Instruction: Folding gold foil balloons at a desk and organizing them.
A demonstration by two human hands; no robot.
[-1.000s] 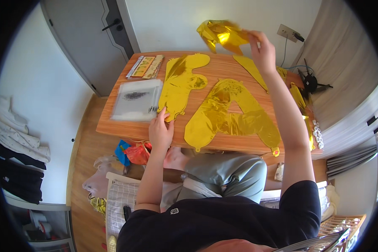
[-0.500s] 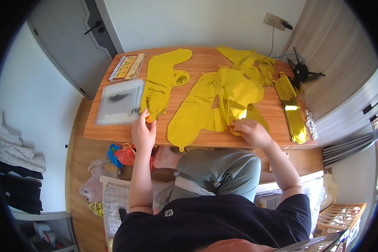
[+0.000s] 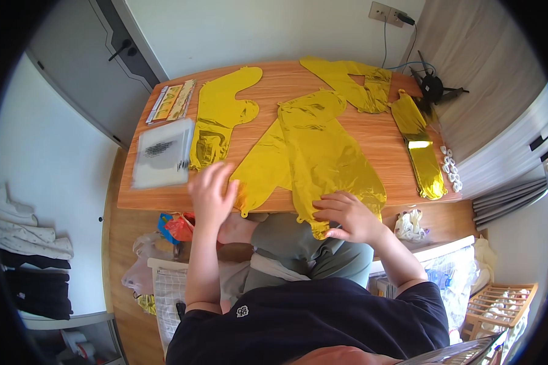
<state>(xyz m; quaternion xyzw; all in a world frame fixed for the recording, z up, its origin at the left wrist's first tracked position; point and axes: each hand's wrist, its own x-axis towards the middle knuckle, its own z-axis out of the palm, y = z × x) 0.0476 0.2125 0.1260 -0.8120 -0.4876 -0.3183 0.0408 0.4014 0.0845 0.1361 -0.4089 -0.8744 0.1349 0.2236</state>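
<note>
Four gold foil balloons (image 3: 323, 152) are lying flat on the desk (image 3: 377, 137). Two flat packets, one frosted (image 3: 162, 153) and one colourful (image 3: 172, 101), are sitting at its left end.

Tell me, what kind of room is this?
Probably a room in a home: a wooden table by a door, folded clothes stacked on the left, and gold foil balloons lying flat under the person's right hand.

Single head cam, fisheye, looked steeply down over wooden table (image 3: 371, 137) and lap; close range, edges bent near rim.
</note>
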